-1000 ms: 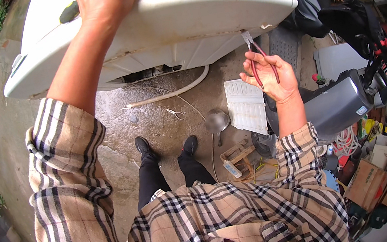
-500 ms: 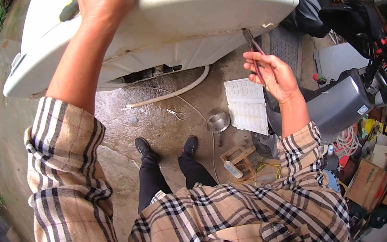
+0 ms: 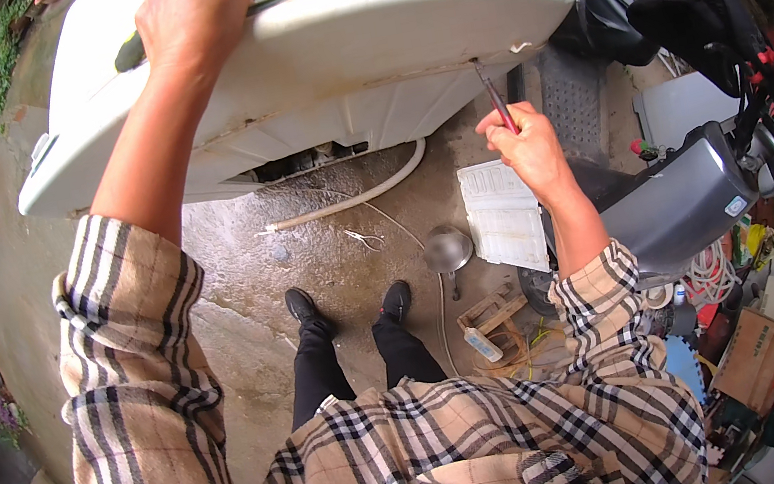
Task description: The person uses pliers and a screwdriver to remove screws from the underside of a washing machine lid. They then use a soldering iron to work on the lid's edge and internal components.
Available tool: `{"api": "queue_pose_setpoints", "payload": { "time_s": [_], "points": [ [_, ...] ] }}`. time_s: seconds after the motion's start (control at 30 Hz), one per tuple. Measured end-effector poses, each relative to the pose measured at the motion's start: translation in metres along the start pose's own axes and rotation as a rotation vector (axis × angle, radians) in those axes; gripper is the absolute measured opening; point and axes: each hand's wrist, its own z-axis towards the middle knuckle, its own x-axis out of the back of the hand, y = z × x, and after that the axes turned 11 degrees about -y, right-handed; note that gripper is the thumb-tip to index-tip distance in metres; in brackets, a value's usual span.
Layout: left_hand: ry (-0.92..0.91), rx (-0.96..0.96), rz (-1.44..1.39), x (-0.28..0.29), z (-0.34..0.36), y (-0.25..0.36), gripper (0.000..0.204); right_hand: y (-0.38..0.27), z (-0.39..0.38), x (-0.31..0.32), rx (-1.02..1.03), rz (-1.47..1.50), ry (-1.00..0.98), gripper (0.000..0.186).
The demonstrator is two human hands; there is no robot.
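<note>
At two o'clock the right grip (image 3: 528,143) clasps red pliers (image 3: 498,106) at the white appliance (image 3: 356,44); eleven o'clock's left grip (image 3: 195,19), I cannot tell.

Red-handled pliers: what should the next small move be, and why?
Perhaps squeeze the pliers gently with the right hand; their tip appears to meet the rust-stained seam on the white shell, and the left hand is at its rim.

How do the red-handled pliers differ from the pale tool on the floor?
The red-handled pliers are in the right hand; the pale tool lies on the floor. The pliers have dark red on the handle; the pale tool looks whitish. The pliers appear edgewise; the pale tool's two handles spread apart. Both are hand tools.
</note>
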Motion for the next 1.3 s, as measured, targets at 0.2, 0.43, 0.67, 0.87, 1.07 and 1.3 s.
{"api": "queue_pose_setpoints", "payload": {
  "time_s": [0.2,0.43,0.67,0.87,1.07,1.3],
  "points": [
    [0.067,-0.001,-0.031,0.001,0.006,0.011,0.023,0.063,-0.01,-0.025,-0.177,1.179,-0.059,0.015],
    [0.031,0.022,0.078,0.005,0.003,0.011,0.027,0.045,-0.012,-0.047,0.012,0.983,0.047,0.019],
    [0.062,0.009,0.093,0.009,-0.004,0.022,0.027,0.048,-0.016,-0.061,0.23,1.337,-0.096,0.035],
    [0.076,0.001,0.098,0.015,-0.005,0.019,0.027,0.04,-0.01,-0.054,0.359,1.736,-0.405,0.042],
    [0.064,0.013,0.103,0.016,-0.003,0.023,0.03,0.038,-0.002,-0.047,0.412,1.8,-0.457,0.047],
    [0.042,-0.002,0.081,0.021,-0.003,0.024,0.031,0.038,0.002,-0.051,0.445,2.066,-0.547,0.043]
  ]
}}
